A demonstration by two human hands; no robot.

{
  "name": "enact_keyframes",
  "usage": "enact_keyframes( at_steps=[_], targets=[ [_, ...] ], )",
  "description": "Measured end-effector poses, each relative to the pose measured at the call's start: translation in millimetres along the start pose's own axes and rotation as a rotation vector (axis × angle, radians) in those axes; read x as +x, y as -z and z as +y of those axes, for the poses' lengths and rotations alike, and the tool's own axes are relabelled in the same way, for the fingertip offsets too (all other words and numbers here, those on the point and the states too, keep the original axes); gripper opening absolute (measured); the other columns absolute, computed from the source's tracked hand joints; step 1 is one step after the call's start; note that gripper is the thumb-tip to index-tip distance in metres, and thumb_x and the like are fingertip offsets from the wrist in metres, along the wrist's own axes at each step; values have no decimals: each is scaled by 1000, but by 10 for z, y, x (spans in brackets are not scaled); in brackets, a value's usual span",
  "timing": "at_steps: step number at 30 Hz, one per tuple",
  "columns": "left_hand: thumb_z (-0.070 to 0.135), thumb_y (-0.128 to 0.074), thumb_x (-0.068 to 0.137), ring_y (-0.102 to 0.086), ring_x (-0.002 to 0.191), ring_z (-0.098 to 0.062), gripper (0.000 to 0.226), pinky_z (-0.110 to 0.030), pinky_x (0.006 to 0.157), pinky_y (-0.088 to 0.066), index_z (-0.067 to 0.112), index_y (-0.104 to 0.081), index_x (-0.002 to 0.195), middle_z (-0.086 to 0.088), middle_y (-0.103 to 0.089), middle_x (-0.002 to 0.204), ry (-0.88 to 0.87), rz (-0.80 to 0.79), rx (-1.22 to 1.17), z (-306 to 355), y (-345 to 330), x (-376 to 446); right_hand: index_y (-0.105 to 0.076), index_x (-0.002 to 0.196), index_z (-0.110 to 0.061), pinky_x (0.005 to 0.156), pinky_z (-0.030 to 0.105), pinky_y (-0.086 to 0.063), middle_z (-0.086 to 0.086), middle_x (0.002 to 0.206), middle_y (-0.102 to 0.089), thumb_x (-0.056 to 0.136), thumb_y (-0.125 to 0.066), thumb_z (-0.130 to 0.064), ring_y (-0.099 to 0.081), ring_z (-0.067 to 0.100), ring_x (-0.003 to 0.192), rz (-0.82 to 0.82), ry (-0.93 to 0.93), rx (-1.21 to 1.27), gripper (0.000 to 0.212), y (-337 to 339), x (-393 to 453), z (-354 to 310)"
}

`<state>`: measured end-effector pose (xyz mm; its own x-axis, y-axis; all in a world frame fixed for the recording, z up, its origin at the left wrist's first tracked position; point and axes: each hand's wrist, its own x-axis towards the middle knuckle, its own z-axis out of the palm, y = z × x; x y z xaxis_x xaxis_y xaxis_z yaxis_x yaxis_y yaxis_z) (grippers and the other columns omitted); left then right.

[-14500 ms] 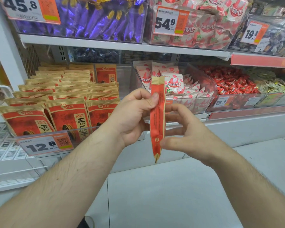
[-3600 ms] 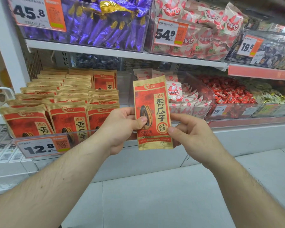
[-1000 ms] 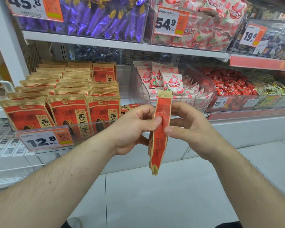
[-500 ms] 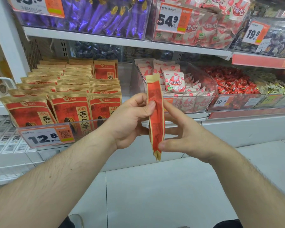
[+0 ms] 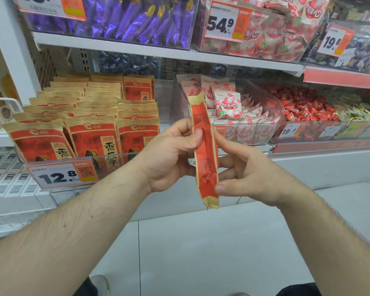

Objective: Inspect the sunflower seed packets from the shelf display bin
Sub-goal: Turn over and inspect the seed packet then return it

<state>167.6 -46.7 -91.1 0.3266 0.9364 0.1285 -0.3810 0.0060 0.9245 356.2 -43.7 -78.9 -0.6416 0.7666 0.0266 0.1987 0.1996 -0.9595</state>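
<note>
Since half a second ago the packet is tilting a touch more, edge-on to the viewer. Left hand is pinching its upper part, thumb curled on the near face; right hand is pinching lower down with its thumb, other fingers spread straight behind. Crinkly kraft-and-red paper, flat, crimped ends. Left of the left hand, the clear display bin is holding matching packets (price tag 12.8). White tiled floor below.
</note>
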Motion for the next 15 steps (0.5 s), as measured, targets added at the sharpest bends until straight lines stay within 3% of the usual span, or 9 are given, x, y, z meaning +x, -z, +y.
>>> enact_keyframes(
  at_steps=[10, 15],
  targets=[
    [34, -70, 72, -65, 80, -26, 19, -52, 74, -56, 22, -65, 86, -20, -62, 98, 6, 5, -10, -21, 11, 12, -42, 136, -49, 73, 25, -57, 16, 115, -70, 69, -76, 1, -71, 19, 77, 22, 12, -9, 90, -2, -4, 2],
    [23, -59, 80, -67, 65, -16, 12, -43, 68, -55, 17, -55, 89, -4, -64, 78, -11, 95, 20, 25, -20, 12, -32, 143, -57, 71, 24, -55, 6, 104, -69, 65, -89, -14, -71, 22, 72, 146, -47, -178, 106, -37, 17, 28]
  ],
)
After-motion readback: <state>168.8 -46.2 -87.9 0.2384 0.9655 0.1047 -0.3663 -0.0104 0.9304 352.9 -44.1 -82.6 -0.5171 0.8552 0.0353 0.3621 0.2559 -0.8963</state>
